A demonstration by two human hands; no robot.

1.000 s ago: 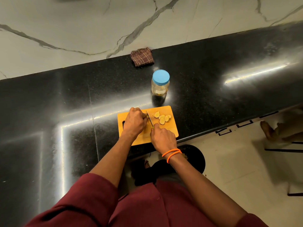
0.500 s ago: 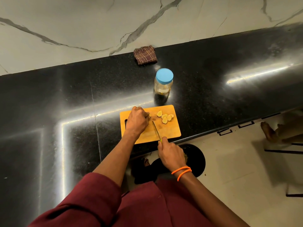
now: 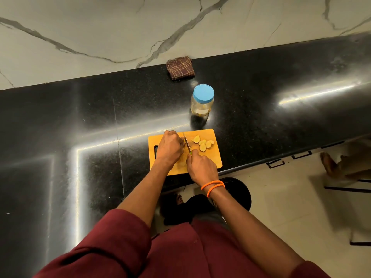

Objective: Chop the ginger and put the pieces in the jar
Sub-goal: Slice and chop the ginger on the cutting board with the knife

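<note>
An orange cutting board (image 3: 215,159) lies at the front edge of the black counter. Several pale ginger slices (image 3: 203,143) lie on its far right part. My left hand (image 3: 169,148) is curled over the uncut ginger piece, which is almost wholly hidden under the fingers. My right hand (image 3: 201,167) grips the green handle of a small knife (image 3: 186,141), whose blade stands just right of my left fingertips. A clear jar (image 3: 202,101) with a blue lid on it stands behind the board.
A folded brown checked cloth (image 3: 180,68) lies at the back of the black counter (image 3: 80,127) against the marble wall. A black stool (image 3: 239,191) sits below the counter edge. Another person's foot (image 3: 329,164) shows on the floor at right.
My right hand, drawn back toward me half a second ago, has pushed the knife forward again so the blade is beside my left fingers. The left hand has stayed on the ginger.
</note>
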